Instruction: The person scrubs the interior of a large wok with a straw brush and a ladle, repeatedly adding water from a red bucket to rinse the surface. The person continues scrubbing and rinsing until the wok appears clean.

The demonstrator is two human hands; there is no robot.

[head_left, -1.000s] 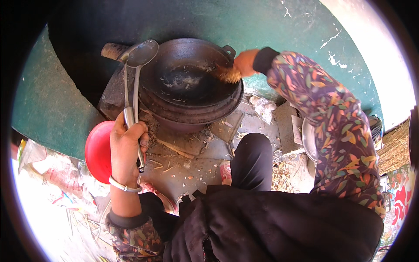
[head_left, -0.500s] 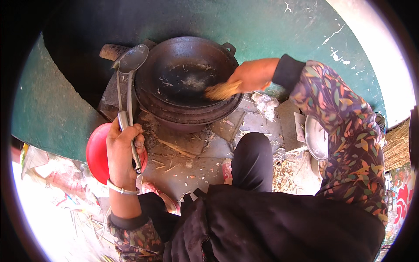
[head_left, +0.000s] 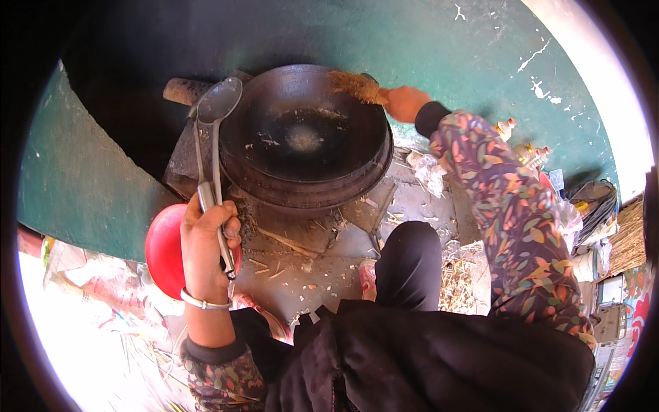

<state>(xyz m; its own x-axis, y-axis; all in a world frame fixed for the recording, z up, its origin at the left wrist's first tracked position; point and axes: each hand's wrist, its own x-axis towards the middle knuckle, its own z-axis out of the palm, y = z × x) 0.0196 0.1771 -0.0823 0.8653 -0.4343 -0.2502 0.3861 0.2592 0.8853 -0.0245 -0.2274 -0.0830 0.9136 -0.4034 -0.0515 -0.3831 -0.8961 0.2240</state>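
A large dark wok [head_left: 288, 147] sits on a round stove [head_left: 322, 196] against the green wall. My right hand [head_left: 406, 103] is closed round a straw brush [head_left: 357, 86], whose bristles lie against the wok's far right inner side. Whitish residue marks the wok's bottom. In my left hand [head_left: 211, 237], closed round their handles, are a metal ladle [head_left: 221, 98] and a second long-handled metal utensil [head_left: 200, 154] whose head is mostly hidden behind it. Both point away from me, left of the wok. Beneath my left hand is a red basin [head_left: 163, 250], partly covered.
A log [head_left: 185, 90] lies behind the ladle. A crumpled plastic bag [head_left: 427, 172] is right of the stove, with loose straw [head_left: 456, 278] on the floor nearer me. Bottles [head_left: 532, 154] stand by the wall at right. Pale sacks [head_left: 103, 288] lie at the left.
My right hand has swept the straw brush from the wok's near right side up to its far right side. My left hand keeps its hold; the view has shifted slightly.
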